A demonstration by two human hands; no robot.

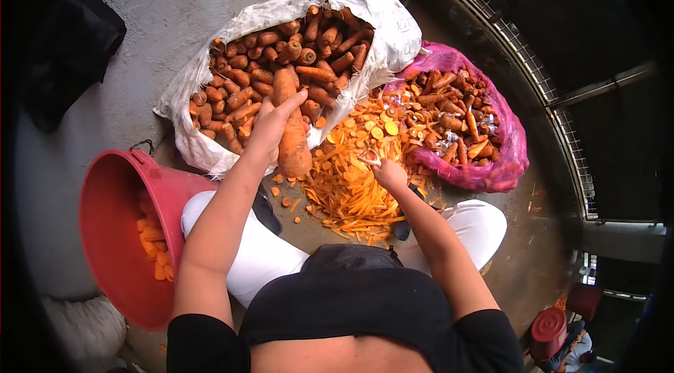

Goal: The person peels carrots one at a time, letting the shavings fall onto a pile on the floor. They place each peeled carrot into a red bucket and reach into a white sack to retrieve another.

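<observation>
Sitting far left, a red bucket [109, 232] holds carrot pieces [152, 245]. The left hand [270, 123] has its grip closed round a big carrot [295, 149] before the white sack [382, 15]. The right hand [390, 175] pinches a small pale tool [368, 160] over the peels [347, 194], with a pink sack [504, 162] beyond.

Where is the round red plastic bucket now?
The round red plastic bucket is at the left of the head view, beside the person's left knee and just below the white sack of carrots.
</observation>
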